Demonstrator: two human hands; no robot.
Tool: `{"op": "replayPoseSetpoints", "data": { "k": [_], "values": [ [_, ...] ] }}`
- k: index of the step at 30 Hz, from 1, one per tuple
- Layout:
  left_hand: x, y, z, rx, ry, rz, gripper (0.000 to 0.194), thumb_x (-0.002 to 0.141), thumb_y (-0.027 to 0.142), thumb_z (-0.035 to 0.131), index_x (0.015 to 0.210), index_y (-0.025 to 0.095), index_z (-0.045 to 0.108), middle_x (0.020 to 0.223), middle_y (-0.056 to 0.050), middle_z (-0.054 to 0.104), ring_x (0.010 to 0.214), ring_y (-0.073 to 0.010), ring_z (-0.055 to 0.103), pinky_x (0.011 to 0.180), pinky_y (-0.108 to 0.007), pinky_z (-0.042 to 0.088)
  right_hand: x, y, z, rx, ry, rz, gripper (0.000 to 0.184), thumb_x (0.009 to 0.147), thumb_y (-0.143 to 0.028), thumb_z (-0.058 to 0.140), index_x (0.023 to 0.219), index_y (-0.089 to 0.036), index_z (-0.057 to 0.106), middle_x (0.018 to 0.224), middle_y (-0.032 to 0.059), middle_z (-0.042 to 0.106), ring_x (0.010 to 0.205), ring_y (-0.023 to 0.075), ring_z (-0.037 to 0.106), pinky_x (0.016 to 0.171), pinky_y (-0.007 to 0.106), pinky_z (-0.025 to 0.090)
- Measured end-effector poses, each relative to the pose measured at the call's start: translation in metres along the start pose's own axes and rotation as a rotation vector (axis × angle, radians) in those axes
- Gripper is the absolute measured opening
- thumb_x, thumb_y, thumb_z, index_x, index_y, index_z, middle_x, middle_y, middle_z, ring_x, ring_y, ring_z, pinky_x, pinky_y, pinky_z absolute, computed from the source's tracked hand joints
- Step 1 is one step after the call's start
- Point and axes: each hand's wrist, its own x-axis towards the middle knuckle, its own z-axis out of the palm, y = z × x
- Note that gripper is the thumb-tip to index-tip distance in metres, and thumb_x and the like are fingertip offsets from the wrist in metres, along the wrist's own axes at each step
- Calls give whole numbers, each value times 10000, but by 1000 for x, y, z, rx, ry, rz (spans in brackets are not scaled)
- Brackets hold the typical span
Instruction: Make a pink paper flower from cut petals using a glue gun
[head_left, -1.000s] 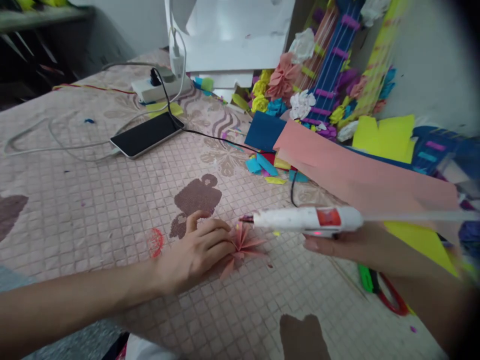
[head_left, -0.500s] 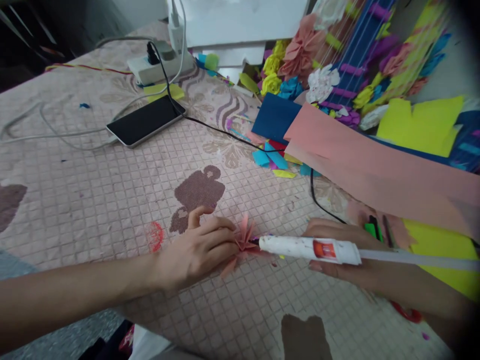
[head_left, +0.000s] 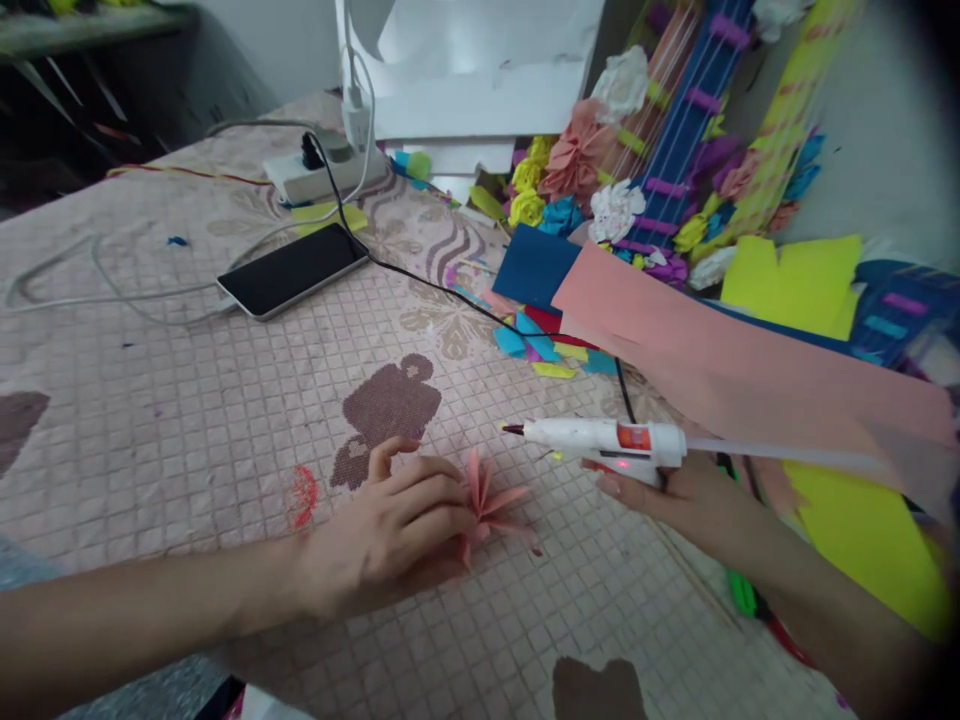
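My left hand (head_left: 409, 515) rests low over the table, its fingers closed on a pink paper flower (head_left: 487, 505) with narrow pointed petals. The petals stick out to the right of the fingertips; the part under the fingers is hidden. My right hand (head_left: 667, 495) grips a white hot glue gun (head_left: 585, 436) by its handle. The dark nozzle points left, above and a little right of the flower, apart from it. A translucent glue stick (head_left: 772, 452) runs out of the gun's back end, and a small red light glows on its side.
A phone (head_left: 292, 270) lies at the back left by a power strip (head_left: 322, 175). Pink paper (head_left: 720, 340), yellow paper (head_left: 862, 540) and small coloured scraps (head_left: 536, 340) spread to the right. Crepe paper flowers (head_left: 577, 160) stand behind. A black cord (head_left: 450, 290) crosses the table.
My right hand has lifted the glue gun up and away from the flower, so the nozzle stands clear of it. My left hand keeps hold of the flower. The view has tilted slightly.
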Motion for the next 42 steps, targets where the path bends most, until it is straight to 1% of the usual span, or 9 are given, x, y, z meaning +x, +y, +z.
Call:
{"op": "replayPoseSetpoints", "data": {
  "k": [3,8,12,16,24,28,31,34,42],
  "values": [
    [2,-1,-6,-84,53,-66,217,858,370,598,1009,216,577,951,-17,641,960,-186,541,928,-380,279,0,2,-3,-7,-55,17,371,767,-548,579,946,-238,678,811,48,703,729,232,643,633,342,522],
    [27,-17,-17,-98,131,-264,98,874,273,577,943,205,587,899,-14,602,911,-173,510,832,-341,345,0,1,-5,26,-59,1,371,775,-553,561,908,-226,673,735,37,676,705,210,624,627,326,512],
    [51,-26,-17,-75,123,-266,267,797,312,679,1036,223,600,904,-10,599,916,-181,511,831,-345,344,-1,-1,-4,59,-65,-15,374,773,-555,563,892,-219,677,683,25,653,679,196,612,611,309,501],
    [60,-27,-11,-56,126,-267,270,773,285,700,1023,228,616,897,-3,601,922,-184,516,829,-353,332,-2,-1,-2,79,-55,-27,357,773,-533,575,910,-220,678,736,33,667,685,192,608,623,313,504],
    [59,-32,-8,-44,97,-270,150,818,240,627,966,218,633,872,-5,617,913,-184,529,813,-355,333,-2,5,0,142,-46,-33,340,763,-502,598,928,-213,670,768,29,673,667,179,603,589,305,504],
    [52,-42,-11,22,111,-301,175,818,231,605,992,215,612,883,-6,630,921,-191,538,818,-363,343,-1,7,1,166,-30,0,360,764,-505,598,965,-215,667,811,39,688,677,186,613,596,319,514],
    [44,-51,-17,45,131,-340,203,805,212,605,1007,205,595,913,-15,641,928,-195,550,829,-369,364,2,5,1,180,-6,7,372,763,-522,591,959,-215,664,835,48,695,697,199,621,602,327,524],
    [37,-59,-25,53,140,-358,77,838,191,548,887,191,607,875,-12,652,886,-180,573,824,-364,388,6,4,3,194,34,-26,366,764,-531,587,943,-222,666,823,53,695,701,208,619,596,329,525],
    [21,-87,-48,176,188,-361,241,848,324,548,680,167,618,680,-26,641,688,-152,586,680,-289,423,12,4,10,188,92,-63,372,745,-536,587,903,-212,677,704,38,662,605,198,598,540,332,513]
  ]
}}
